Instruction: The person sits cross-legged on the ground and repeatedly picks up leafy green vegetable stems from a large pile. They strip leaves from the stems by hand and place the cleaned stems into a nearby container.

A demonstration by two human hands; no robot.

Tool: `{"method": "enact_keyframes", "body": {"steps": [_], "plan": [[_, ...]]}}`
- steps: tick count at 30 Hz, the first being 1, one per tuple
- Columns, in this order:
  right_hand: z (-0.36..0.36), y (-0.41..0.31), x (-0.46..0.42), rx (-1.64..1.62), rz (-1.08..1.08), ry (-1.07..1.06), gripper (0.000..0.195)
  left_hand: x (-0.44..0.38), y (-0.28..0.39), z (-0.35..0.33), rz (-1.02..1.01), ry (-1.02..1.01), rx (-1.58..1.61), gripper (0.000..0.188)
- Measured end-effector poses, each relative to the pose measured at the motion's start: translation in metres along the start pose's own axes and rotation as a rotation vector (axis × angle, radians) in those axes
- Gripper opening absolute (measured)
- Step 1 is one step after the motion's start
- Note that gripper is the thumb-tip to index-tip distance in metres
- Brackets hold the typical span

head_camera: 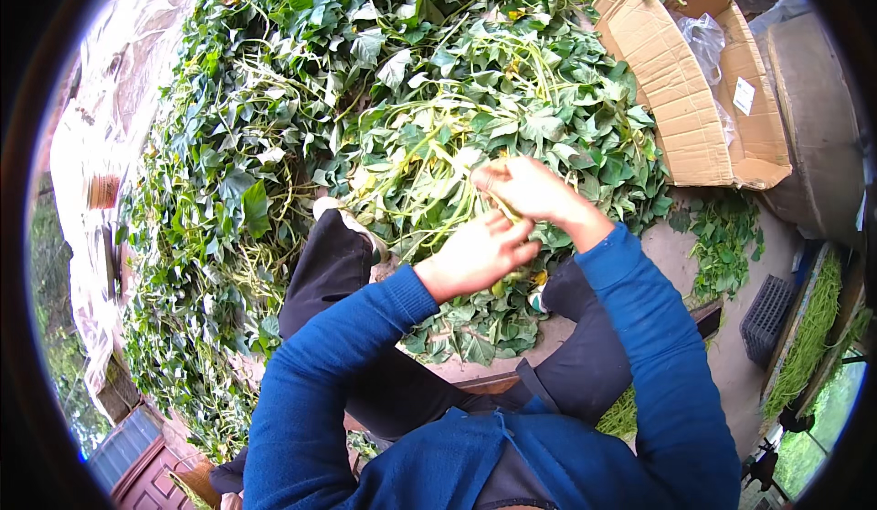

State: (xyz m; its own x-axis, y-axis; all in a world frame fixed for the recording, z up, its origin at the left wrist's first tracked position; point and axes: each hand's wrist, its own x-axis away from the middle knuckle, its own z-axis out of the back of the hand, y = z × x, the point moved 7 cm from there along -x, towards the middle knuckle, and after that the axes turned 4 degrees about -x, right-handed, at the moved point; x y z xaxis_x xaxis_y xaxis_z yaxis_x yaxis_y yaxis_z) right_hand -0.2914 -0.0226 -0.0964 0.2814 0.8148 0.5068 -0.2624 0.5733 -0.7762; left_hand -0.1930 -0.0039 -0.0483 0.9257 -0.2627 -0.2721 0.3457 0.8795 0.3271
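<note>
Both hands are close together over a heap of leafy green vines, which look like sweet potato vines. A yellow-green vine stem runs between them. My right hand pinches the upper part of this stem. Just below and to the left, my left hand has its fingers curled at the stem's lower part; the fingertips are partly hidden. Long pale stems fan out to the left of the hands. Between my feet lies a low pile of loose leaves.
An open cardboard box with clear plastic bags stands at the right. Beyond my right arm are a dark plastic crate and a long container of green stems. More vines spread along the left. Part of another person shows at bottom left.
</note>
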Motion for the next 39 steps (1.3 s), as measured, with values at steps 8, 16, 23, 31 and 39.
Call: {"method": "enact_keyframes", "body": {"steps": [8,16,23,31,39], "plan": [[0.025,0.01,-0.003,-0.16,0.013,0.343,0.02,0.004,-0.027,0.047,0.197,-0.065,0.882,0.039],[0.04,0.007,0.015,-0.338,0.23,0.342,0.022,0.167,-0.217,0.065,1.254,1.299,1.507,0.025],[0.03,-0.016,0.032,-0.259,0.519,0.141,0.023,0.137,-0.172,-0.04,1.545,0.841,1.902,0.04],[0.031,0.003,0.037,0.048,0.427,-0.065,0.023,0.111,-0.162,-0.04,1.253,0.771,1.865,0.029],[0.075,-0.019,0.038,0.142,0.453,0.55,0.023,0.055,-0.126,-0.008,0.986,0.58,1.646,0.023]]}}
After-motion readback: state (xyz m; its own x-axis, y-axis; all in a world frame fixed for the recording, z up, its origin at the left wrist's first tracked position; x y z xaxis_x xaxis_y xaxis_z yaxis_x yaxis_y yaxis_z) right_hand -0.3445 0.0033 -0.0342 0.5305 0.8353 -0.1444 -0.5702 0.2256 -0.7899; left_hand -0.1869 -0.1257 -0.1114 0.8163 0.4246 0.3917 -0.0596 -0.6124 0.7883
